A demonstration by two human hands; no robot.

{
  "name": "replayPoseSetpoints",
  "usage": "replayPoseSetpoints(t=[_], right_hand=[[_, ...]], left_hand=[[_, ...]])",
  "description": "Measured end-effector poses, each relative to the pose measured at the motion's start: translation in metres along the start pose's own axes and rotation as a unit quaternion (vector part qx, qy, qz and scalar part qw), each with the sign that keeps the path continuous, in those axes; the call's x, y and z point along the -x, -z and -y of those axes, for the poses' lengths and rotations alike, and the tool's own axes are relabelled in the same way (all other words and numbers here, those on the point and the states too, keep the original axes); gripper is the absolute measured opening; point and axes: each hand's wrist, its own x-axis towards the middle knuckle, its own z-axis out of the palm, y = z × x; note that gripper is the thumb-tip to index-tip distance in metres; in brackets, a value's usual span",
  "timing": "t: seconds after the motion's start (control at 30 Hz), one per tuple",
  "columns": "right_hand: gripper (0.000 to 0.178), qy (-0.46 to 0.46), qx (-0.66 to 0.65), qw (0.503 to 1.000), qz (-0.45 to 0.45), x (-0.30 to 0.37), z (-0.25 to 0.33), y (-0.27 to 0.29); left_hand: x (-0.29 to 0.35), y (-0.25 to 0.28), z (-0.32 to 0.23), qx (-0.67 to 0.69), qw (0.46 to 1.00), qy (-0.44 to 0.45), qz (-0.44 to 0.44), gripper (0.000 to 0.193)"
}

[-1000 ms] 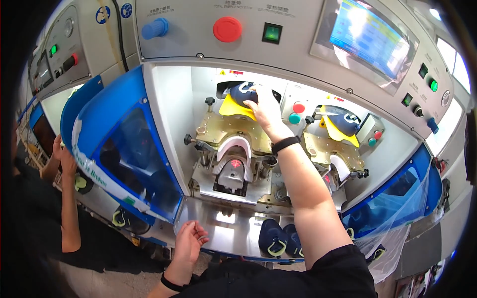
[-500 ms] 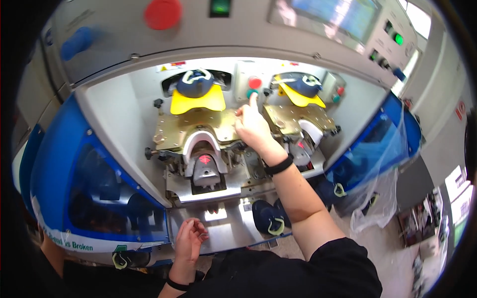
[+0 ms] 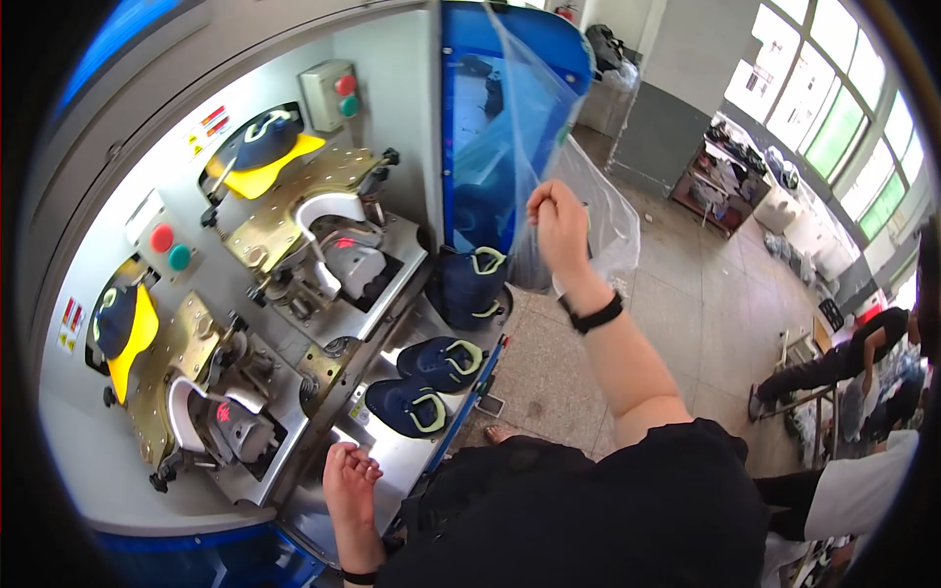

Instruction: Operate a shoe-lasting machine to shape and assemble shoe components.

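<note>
My right hand is raised, its fingers curled into a loose fist with nothing showing in them. Behind it hangs a clear plastic bag; the view does not show whether they touch. My left hand hovers over the metal ledge, fingers loosely bent and nothing in them. On that ledge, dark blue shoe uppers with pale green collar edges lie to the right of my left hand, and more uppers stand farther along. Two other dark blue uppers with yellow flaps are fixed upside down inside the machine.
The machine has two stations with curved white clamps and metal forms. Red and green button boxes sit on its back wall. A blue side door borders the opening. Tiled floor, a shelf and other people are at right.
My view has turned right. My right hand has left the green button between the stations and moved beside the plastic bag, its pointing finger now curled. My left hand stays over the ledge.
</note>
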Motion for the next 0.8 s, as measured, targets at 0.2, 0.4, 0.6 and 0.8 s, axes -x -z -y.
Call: replayPoseSetpoints(t=[0.2,0.4,0.6,0.8], right_hand=[[0.029,-0.263,0.408,0.861,0.153,-0.035,-0.182,0.070],[0.052,-0.316,0.323,0.882,0.132,-0.001,-0.184,0.045],[0.025,-0.162,0.150,0.969,0.109,0.012,-0.214,0.076],[0.018,0.070,0.083,0.978,0.176,0.031,-0.130,0.133]], left_hand=[[-0.042,-0.118,0.029,-0.203,0.955,0.046,0.211,0.016],[-0.080,-0.274,0.068,-0.414,0.793,-0.083,0.440,0.034],[-0.123,-0.376,0.128,-0.359,0.778,-0.009,0.515,0.053],[-0.144,-0.387,0.135,-0.245,0.923,0.003,0.297,0.073]])
